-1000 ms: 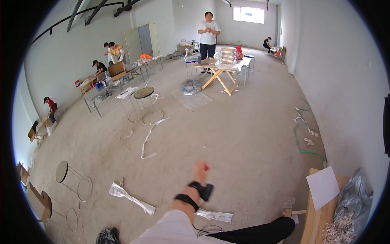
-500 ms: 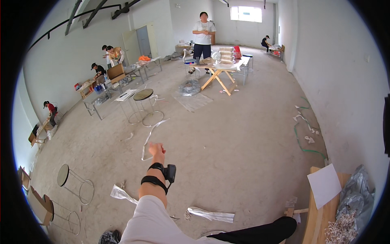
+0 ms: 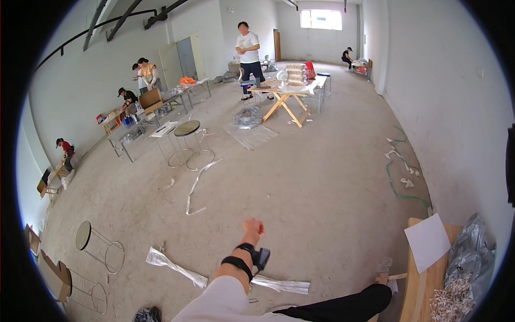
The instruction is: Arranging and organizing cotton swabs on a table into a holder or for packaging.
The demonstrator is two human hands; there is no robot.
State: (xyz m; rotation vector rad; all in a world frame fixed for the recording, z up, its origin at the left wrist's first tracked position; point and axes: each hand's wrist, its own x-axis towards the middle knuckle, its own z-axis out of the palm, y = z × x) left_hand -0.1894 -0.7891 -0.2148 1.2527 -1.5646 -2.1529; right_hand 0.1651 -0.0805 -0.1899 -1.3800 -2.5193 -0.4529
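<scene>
My left hand (image 3: 253, 231) is held out over the bare concrete floor, its fingers curled closed. No object shows in it, and it touches nothing. A black strap with a small black device (image 3: 261, 259) sits around that wrist. Beneath the forearm lie two crumpled white plastic strips, one on the left (image 3: 179, 269) and one on the right (image 3: 284, 285). My right hand is out of view. At the lower right is a wooden table (image 3: 417, 290) with a white sheet (image 3: 427, 242), a grey plastic bag (image 3: 472, 247) and a heap of small pale pieces (image 3: 453, 300).
Round stools stand left (image 3: 83, 235) and ahead (image 3: 187, 128). A long white strip (image 3: 191, 193) lies on the floor. Farther off, a person in a white shirt (image 3: 248, 45) stands behind a wooden-legged table (image 3: 284, 102) with stacked packs. Others work along the left wall.
My left hand has swung right and nearer to me, staying closed. Ahead, the person in the white shirt has shifted left. The view has turned slightly.
</scene>
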